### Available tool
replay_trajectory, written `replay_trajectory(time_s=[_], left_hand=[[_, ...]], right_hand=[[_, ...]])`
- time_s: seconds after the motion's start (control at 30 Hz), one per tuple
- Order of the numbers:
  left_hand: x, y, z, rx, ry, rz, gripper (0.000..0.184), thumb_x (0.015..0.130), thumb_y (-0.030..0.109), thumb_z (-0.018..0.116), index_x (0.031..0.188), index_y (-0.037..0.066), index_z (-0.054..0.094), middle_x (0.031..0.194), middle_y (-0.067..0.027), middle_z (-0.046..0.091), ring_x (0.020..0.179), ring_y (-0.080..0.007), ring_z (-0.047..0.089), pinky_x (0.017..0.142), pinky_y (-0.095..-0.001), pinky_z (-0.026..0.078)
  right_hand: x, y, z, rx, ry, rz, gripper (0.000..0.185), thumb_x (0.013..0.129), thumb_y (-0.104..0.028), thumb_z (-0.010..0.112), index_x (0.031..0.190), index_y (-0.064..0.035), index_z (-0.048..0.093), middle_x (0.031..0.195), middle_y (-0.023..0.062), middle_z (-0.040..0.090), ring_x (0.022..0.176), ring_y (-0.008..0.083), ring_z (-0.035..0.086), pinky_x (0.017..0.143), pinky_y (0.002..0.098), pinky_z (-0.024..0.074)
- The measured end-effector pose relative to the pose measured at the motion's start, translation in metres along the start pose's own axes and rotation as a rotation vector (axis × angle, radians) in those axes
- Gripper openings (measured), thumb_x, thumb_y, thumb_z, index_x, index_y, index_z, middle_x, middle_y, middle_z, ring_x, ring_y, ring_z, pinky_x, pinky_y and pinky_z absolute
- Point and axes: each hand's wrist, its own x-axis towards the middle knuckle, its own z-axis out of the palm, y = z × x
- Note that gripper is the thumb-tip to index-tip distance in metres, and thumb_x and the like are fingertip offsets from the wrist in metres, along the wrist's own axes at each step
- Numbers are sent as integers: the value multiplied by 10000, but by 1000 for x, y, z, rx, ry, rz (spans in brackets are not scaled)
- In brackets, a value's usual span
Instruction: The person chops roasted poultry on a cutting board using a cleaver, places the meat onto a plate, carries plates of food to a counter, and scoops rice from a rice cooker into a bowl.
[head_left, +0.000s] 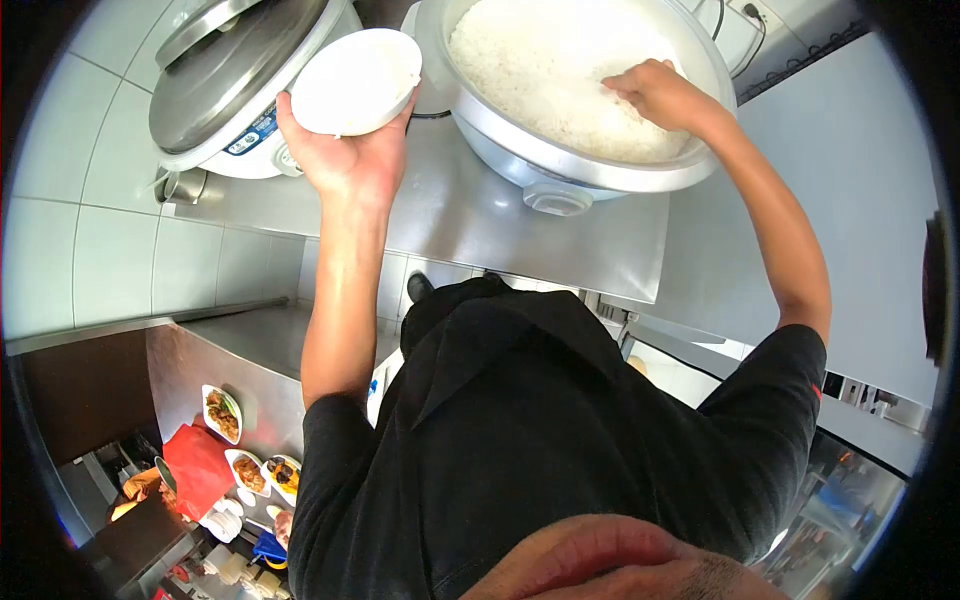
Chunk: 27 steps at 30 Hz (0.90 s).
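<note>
My left hand (345, 160) cradles a small white bowl (358, 82) from below, its fingers wrapped round the side. A few grains of rice cling to the bowl's rim. Over at the right, my right hand (660, 95) is closed and reaches down into a large open rice cooker (560, 165). White cooked rice (530, 85) fills much of the cooker. What the right fingers grip, if anything, blends with the white rice and is hidden.
A second rice cooker (235, 85), lid on, stands at the left on the steel counter (450, 200). A metal cup (185, 186) hangs by it. Behind me at lower left, plates of food (222, 413) and a red cloth-like item (195, 470) lie on another steel surface.
</note>
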Motion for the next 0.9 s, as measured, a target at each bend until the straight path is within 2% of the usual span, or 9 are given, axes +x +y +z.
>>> replay_trajectory(time_s=[0.1,0.17,0.23,0.3,0.33,0.43,0.63,0.73,0.9], left_hand=[[1,0,0,80,-24,-26,691,992,608,315,1478,121,369,1499,-141,387,1382,-390,375,1131,-630,310],[1,-2,3,91,-41,-37,701,990,612,312,1476,109,370,1499,-145,386,1381,-390,375,1131,-630,307],[2,-5,5,89,-59,-47,689,991,582,331,1467,86,369,1496,-170,385,1381,-403,372,1137,-645,299],[3,-9,6,75,-73,-47,655,993,520,372,1449,49,367,1489,-215,384,1382,-429,366,1149,-676,288],[3,-11,8,98,-76,-60,677,995,552,336,1458,60,368,1489,-196,388,1379,-413,371,1143,-659,290],[7,-20,15,130,-107,-102,724,1003,609,251,1469,69,378,1485,-155,400,1368,-377,389,1128,-616,300],[5,-44,33,158,-136,-130,700,1014,585,239,1419,52,443,1436,-150,463,1344,-354,421,1123,-574,330],[9,-61,34,128,-154,-167,706,1021,551,231,1481,26,338,1505,-211,378,1381,-418,381,1149,-615,304],[7,-75,39,144,-192,-201,710,1021,559,222,1478,29,344,1507,-205,377,1388,-409,374,1154,-609,296]], right_hand=[[-19,1,-3,86,-26,7,293,930,-28,554,1189,-30,691,851,190,685,807,362,641,986,457,443],[-32,-3,0,155,-33,-11,285,921,-32,560,1172,-11,692,827,193,680,772,342,642,944,441,476],[-40,-10,1,253,-24,-37,280,910,-31,559,1153,9,693,783,187,662,731,302,633,844,424,519],[-36,-18,-12,236,-186,-10,284,908,-25,544,1146,25,692,726,152,625,694,249,603,753,385,521],[-34,-20,-17,224,-264,0,286,907,-22,537,1142,33,691,697,134,606,675,222,588,708,366,522],[-22,-9,-20,469,-413,247,298,910,-19,524,1157,66,667,677,69,543,659,172,533,632,326,478],[-20,26,-26,929,-188,258,292,932,-52,536,1167,97,625,735,43,543,640,147,474,605,298,423],[-17,41,-32,1071,71,299,293,944,-84,543,1160,92,630,730,42,538,632,139,456,605,290,411],[-18,10,-35,454,137,311,371,930,-162,537,1204,59,653,717,73,613,654,145,561,612,300,481]])
